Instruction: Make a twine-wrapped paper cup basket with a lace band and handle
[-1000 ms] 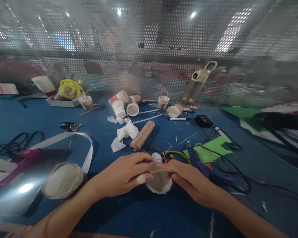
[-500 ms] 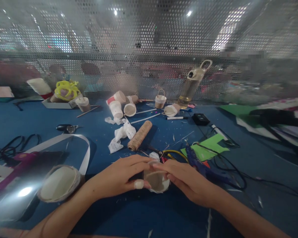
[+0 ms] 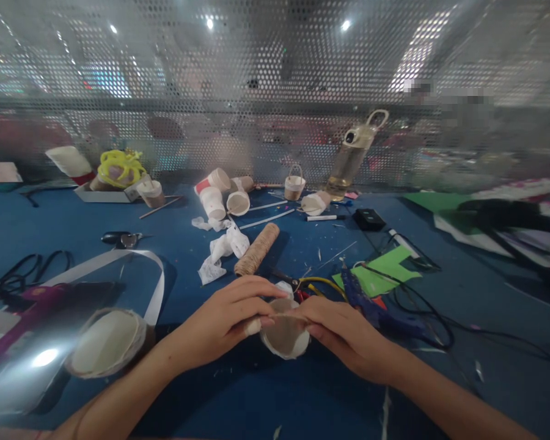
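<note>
A small paper cup (image 3: 285, 341) stands between my hands with its pale open mouth towards me. A thin strand of twine (image 3: 288, 315) crosses above the mouth. Thumb and finger of my left hand (image 3: 242, 311) pinch its left end at the rim, and a whitish wrap covers part of that thumb. On the other side, my right hand (image 3: 334, 327) closes on the right end of the strand, fingertips against the rim. Both hands hide parts of the cup's sides. Beyond them lies a roll of twine (image 3: 257, 249), next to crumpled white lace (image 3: 224, 249).
A larger wrapped bowl (image 3: 107, 343) sits at left by a white strip (image 3: 158, 284). At right are a blue glue gun (image 3: 378, 315), yellow-handled pliers (image 3: 318, 284) and green paper (image 3: 385, 272). Several cups, a small basket (image 3: 294, 188) and a bottle (image 3: 351, 159) stand at the back.
My left thumb and finger have closed at the cup's left rim, and the twine strand now shows stretched between both hands. The cup has shifted slightly left.
</note>
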Available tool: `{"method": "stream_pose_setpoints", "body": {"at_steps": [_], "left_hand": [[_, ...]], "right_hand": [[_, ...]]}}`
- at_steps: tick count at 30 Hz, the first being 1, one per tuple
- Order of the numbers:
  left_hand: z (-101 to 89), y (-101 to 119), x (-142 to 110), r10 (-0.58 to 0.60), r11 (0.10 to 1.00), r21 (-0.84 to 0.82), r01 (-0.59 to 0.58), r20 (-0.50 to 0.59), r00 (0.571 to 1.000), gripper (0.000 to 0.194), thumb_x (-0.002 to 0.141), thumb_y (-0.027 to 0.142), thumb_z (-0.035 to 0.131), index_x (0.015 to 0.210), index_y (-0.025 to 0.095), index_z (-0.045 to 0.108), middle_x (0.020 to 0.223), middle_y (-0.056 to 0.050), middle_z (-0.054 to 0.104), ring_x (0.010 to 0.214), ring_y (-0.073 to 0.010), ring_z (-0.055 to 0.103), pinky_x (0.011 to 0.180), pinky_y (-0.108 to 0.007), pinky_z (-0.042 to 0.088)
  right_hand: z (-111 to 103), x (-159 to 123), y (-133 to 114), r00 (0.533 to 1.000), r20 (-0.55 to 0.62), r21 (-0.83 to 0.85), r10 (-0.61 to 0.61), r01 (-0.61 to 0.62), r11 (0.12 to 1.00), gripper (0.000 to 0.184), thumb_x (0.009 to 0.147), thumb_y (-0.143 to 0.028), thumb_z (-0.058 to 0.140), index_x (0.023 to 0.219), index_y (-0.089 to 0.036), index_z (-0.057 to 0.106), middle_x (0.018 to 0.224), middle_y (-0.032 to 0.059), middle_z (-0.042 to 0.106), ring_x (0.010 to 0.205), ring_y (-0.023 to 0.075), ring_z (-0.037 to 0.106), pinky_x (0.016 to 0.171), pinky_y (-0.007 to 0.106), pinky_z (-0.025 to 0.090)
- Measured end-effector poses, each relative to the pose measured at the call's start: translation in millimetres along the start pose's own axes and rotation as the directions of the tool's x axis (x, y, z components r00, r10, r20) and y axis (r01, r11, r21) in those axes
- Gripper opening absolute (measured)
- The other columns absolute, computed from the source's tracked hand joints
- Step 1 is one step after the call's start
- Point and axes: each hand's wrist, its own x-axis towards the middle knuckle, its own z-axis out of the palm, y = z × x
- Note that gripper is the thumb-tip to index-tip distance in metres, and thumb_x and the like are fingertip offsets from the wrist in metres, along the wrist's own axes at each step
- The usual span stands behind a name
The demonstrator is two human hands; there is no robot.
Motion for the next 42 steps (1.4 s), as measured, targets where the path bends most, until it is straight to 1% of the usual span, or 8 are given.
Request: {"method": "stream_pose_setpoints", "body": {"at_steps": [5, 9, 17, 24, 30, 34, 39, 42], "left_hand": [[3.3, -4.9, 1.1, 0.021, 1.0, -0.013, -0.021, -0.06, 0.998, 0.012, 0.098, 0.013, 0.058, 0.105, 0.019, 0.066, 0.124, -0.009, 0.069, 0.119, -0.0197, 0.059, 0.106, -0.037, 0.046], [4.1, -4.9, 1.2, 0.03, 0.999, -0.03, -0.033, -0.096, 0.995, 0.016, 0.098, 0.015, 0.059, 0.111, 0.018, 0.068, 0.118, -0.008, 0.072, 0.113, -0.0178, 0.064, 0.101, -0.033, 0.049], [3.8, -3.1, 2.3, -0.052, 0.996, -0.073, 0.045, -0.11, 0.993, 0.013, 0.099, 0.018, 0.058, 0.106, 0.018, 0.069, 0.112, -0.007, 0.073, 0.11, -0.0165, 0.065, 0.097, -0.029, 0.051], [3.0, -0.8, 1.3, -0.058, 0.998, -0.002, 0.058, -0.064, 0.996, 0.011, 0.099, 0.017, 0.056, 0.105, 0.019, 0.065, 0.116, -0.008, 0.068, 0.111, -0.0177, 0.063, 0.098, -0.032, 0.05], [-0.8, 2.9, -2.5, -0.14, 0.989, 0.045, 0.139, 0.034, 0.99, 0.013, 0.102, 0.02, 0.049, 0.1, 0.02, 0.062, 0.132, -0.01, 0.055, 0.103, -0.0172, 0.065, 0.094, -0.035, 0.052], [1.3, 0.2, -3.8, -0.107, 0.992, 0.075, 0.102, 0.06, 0.992, 0.012, 0.102, 0.018, 0.048, 0.104, 0.021, 0.06, 0.131, -0.009, 0.058, 0.114, -0.0198, 0.062, 0.096, -0.035, 0.05], [3.7, -0.6, -1.4, -0.104, 0.989, 0.11, 0.098, 0.049, 0.993, 0.011, 0.103, 0.022, 0.048, 0.103, 0.021, 0.059, 0.129, -0.008, 0.062, 0.116, -0.021, 0.062, 0.096, -0.034, 0.05], [1.9, 0.9, 0.7, -0.111, 0.988, 0.113, 0.104, 0.059, 0.992, 0.014, 0.104, 0.024, 0.046, 0.105, 0.021, 0.06, 0.126, -0.008, 0.064, 0.114, -0.0207, 0.063, 0.095, -0.033, 0.051]], "right_hand": [[1.2, -5.3, 7.8, 1.0, -0.007, 0.005, 0.03, -0.03, 1.0, 0.027, 0.106, -0.025, 0.042, 0.132, -0.028, 0.051, 0.11, 0.0012, 0.07, 0.099, 0.014, 0.065, 0.082, 0.026, 0.047], [-0.2, -5.7, 10.7, 0.996, 0.041, -0.001, 0.074, -0.074, 0.997, 0.03, 0.105, -0.025, 0.046, 0.134, -0.029, 0.048, 0.105, -0.0001, 0.07, 0.096, 0.0142, 0.065, 0.079, 0.027, 0.046], [-2.0, -4.1, 8.7, 0.998, 0.047, -0.07, 0.051, -0.047, 0.996, 0.017, 0.104, -0.027, 0.048, 0.119, -0.024, 0.056, 0.101, 0.0009, 0.072, 0.089, 0.0157, 0.067, 0.075, 0.028, 0.047], [-3.1, -4.6, 7.4, 0.999, 0.002, -0.061, 0.046, -0.046, 0.997, 0.021, 0.102, -0.025, 0.051, 0.122, -0.022, 0.055, 0.101, 0.0026, 0.074, 0.09, 0.0163, 0.069, 0.076, 0.028, 0.049], [-4.1, -2.2, 4.4, 0.998, -0.012, -0.019, 0.057, -0.057, 0.998, 0.019, 0.1, -0.022, 0.049, 0.118, -0.022, 0.056, 0.097, 0.0032, 0.072, 0.086, 0.0155, 0.067, 0.073, 0.027, 0.049], [-4.7, -0.3, 3.5, 0.998, -0.008, 0.008, 0.066, -0.066, 0.998, 0.016, 0.1, -0.021, 0.049, 0.113, -0.022, 0.057, 0.094, 0.0027, 0.07, 0.083, 0.0147, 0.064, 0.072, 0.027, 0.048], [-6.8, -3.8, 2.9, 0.997, 0.023, 0.005, 0.068, -0.069, 0.998, 0.019, 0.099, -0.023, 0.053, 0.118, -0.023, 0.056, 0.098, 0.0017, 0.07, 0.086, 0.0145, 0.066, 0.075, 0.027, 0.047], [-8.2, -6.2, 4.2, 0.994, 0.076, -0.005, 0.079, -0.079, 0.997, 0.041, 0.091, -0.036, 0.07, 0.127, -0.024, 0.053, 0.106, 0.0026, 0.071, 0.092, 0.0166, 0.067, 0.081, 0.028, 0.049]]}}
